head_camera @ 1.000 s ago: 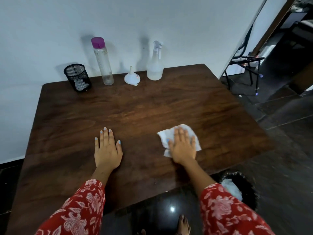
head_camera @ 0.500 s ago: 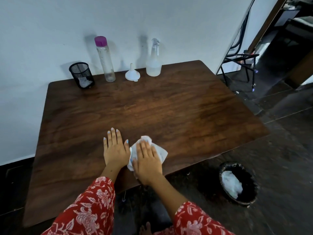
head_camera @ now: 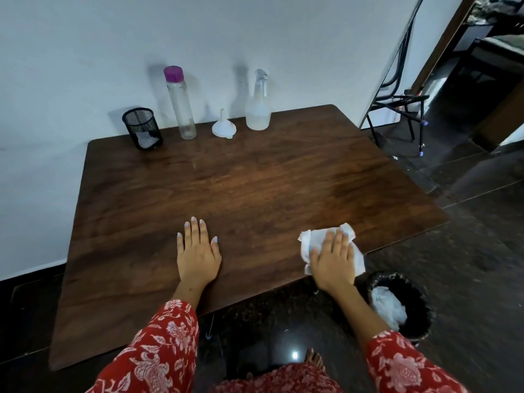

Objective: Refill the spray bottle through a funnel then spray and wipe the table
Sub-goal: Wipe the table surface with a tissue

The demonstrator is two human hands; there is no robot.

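1. Half a second ago the right hand (head_camera: pixel 333 258) and its crumpled white paper towel (head_camera: pixel 312 243) were right next to the left hand; now they are far over to the right, near the front right edge of the dark brown wooden table (head_camera: pixel 255 180).
2. The right hand lies flat on the towel with straight fingers and presses it on the wood. It does not curl round it. The hand hides the middle of the towel, so only the edges show.
3. The left hand (head_camera: pixel 198 252) lies flat on the table with straight fingers, in about the same spot as before. It holds nothing.
4. Both arms wear red sleeves with white flowers (head_camera: pixel 158 353). The bottom of the picture cuts them off.
5. At the back, by the white wall, stand four things in a row: a black wire mesh cup (head_camera: pixel 141 127) with something pale inside that is hard to make out, a tall clear bottle with a purple cap (head_camera: pixel 180 103), a small white funnel (head_camera: pixel 224 127) sitting mouth down, and a clear plastic spray bottle (head_camera: pixel 257 104) with its spray head on.
6. I cannot tell how full the spray bottle is.
7. On the dark floor by the table's front right corner is a round black bin (head_camera: pixel 419 307) with white paper in it. The right arm hides part of its rim.
8. Toes of a bare foot (head_camera: pixel 314 358) peek out below.
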